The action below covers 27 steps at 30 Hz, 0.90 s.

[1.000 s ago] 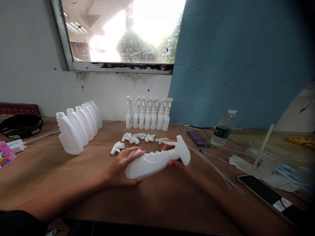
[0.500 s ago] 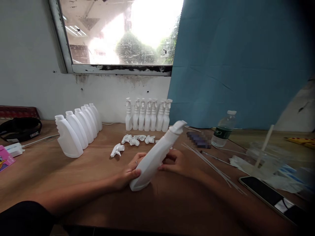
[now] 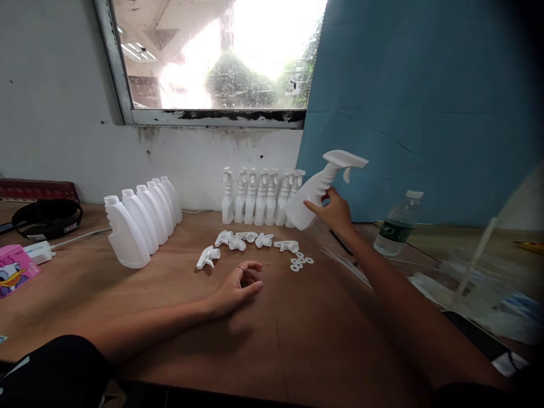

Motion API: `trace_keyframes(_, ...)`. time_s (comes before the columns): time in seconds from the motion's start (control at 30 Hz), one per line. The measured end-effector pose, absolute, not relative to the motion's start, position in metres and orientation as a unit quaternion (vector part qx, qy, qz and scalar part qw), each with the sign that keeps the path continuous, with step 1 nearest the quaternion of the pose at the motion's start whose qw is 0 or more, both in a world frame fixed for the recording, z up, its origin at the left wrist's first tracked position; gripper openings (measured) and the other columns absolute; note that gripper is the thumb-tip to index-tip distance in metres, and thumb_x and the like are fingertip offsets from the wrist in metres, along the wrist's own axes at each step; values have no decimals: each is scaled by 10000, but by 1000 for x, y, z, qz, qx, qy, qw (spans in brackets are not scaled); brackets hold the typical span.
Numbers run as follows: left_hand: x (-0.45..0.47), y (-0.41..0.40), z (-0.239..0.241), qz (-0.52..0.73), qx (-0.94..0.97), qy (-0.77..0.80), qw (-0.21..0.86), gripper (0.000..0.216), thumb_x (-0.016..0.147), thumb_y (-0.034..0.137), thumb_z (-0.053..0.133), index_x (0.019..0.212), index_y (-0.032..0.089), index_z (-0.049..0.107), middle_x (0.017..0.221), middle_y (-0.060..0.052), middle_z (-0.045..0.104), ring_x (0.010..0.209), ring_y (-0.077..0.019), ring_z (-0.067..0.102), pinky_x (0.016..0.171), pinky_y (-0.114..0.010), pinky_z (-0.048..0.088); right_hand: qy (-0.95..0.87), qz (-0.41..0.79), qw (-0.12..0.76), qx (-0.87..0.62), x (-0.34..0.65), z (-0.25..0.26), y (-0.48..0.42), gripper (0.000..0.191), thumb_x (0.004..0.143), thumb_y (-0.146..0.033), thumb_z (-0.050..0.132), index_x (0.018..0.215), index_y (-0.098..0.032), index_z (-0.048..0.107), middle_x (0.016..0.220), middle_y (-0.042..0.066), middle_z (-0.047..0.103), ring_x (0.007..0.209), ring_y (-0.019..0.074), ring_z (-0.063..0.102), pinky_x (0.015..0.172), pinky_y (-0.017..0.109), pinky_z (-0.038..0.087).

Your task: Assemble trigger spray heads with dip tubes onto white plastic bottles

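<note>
My right hand [image 3: 334, 211] grips a white spray bottle [image 3: 310, 195] around its body, holding it tilted at the right end of a row of matching spray bottles [image 3: 260, 198]. Its trigger head points to the right. My left hand [image 3: 238, 288] hovers over the table with fingers loosely curled and apart, nothing in it. In front of that hand lie several loose white trigger heads [image 3: 207, 258]. Several small white rings [image 3: 296, 262] rest beside the rightmost one. A line of bottles without heads [image 3: 127, 235] stands at the left.
A water bottle [image 3: 395, 225] stands at the right, near thin white tubes [image 3: 346, 265] and a clear plastic container with a stick [image 3: 476, 266]. A dark phone [image 3: 476, 334] lies partly behind my right forearm. At the left are a black strap [image 3: 46, 218] and a pink card [image 3: 17, 271].
My left hand has let go of the spray bottle. My right hand has carried it up, away and to the right, toward the row, and the small rings have come into view.
</note>
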<state>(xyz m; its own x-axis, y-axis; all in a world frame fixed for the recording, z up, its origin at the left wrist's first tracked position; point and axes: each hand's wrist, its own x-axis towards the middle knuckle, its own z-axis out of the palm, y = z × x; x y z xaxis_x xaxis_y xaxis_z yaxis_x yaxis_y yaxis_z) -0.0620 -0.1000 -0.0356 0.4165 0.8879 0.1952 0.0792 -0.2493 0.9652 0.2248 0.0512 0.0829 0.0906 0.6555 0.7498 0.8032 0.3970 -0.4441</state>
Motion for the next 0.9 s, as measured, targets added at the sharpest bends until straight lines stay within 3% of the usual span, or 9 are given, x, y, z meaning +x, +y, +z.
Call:
trace_keyframes(0.1, -61, -99, -36, 388, 696, 355, 489, 507, 808, 463, 652, 1173, 151, 485, 952, -71, 557, 897, -182, 537, 792, -321, 450, -657, -117, 442, -599, 226, 68, 71, 380, 700, -436, 704, 944, -186, 556, 874, 81, 651, 761, 261, 592, 618, 324, 390)
trace_keyframes(0.3, -62, -99, -33, 377, 729, 358, 445, 353, 821, 352, 633, 1095, 145, 547, 962, -65, 554, 916, -175, 516, 847, -314, 424, -648, -104, 376, -654, 216, 37, 90, 404, 747, -445, 666, 1022, -173, 548, 991, 123, 666, 844, 291, 626, 642, 328, 418)
trace_keyframes(0.57, -58, -99, -31, 374, 757, 351, 406, 254, 811, 273, 620, 1030, 154, 573, 993, -57, 525, 895, -159, 505, 826, -285, 428, -620, -61, 368, -690, 204, 26, 97, 471, 777, -482, 646, 1077, -146, 512, 1061, 169, 645, 927, 324, 627, 690, 358, 442)
trace_keyframes(0.73, -33, -73, -32, 377, 796, 334, 336, 241, 823, 239, 587, 1043, 143, 563, 1067, -85, 523, 885, -161, 537, 804, -288, 470, -591, -43, 407, -695, 207, 28, 94, 655, 742, -603, 644, 1151, -124, 462, 1092, 183, 621, 933, 326, 612, 692, 350, 431)
trace_keyframes(0.83, -7, -40, -33, 385, 828, 321, 248, 273, 814, 189, 566, 1081, 136, 542, 1142, -117, 513, 952, -192, 549, 841, -319, 488, -585, -94, 466, -657, 219, 21, 83, 535, 832, -563, 541, 1150, -144, 445, 1013, 134, 625, 852, 286, 607, 666, 336, 413)
trace_keyframes(0.9, 12, -16, -34, 376, 862, 309, 142, 355, 805, 152, 555, 1158, 138, 516, 1219, -131, 501, 1093, -225, 515, 966, -356, 444, -617, -128, 470, -618, 229, 10, 68, 355, 886, -453, 473, 1096, -167, 466, 917, 93, 619, 785, 261, 594, 642, 326, 400)
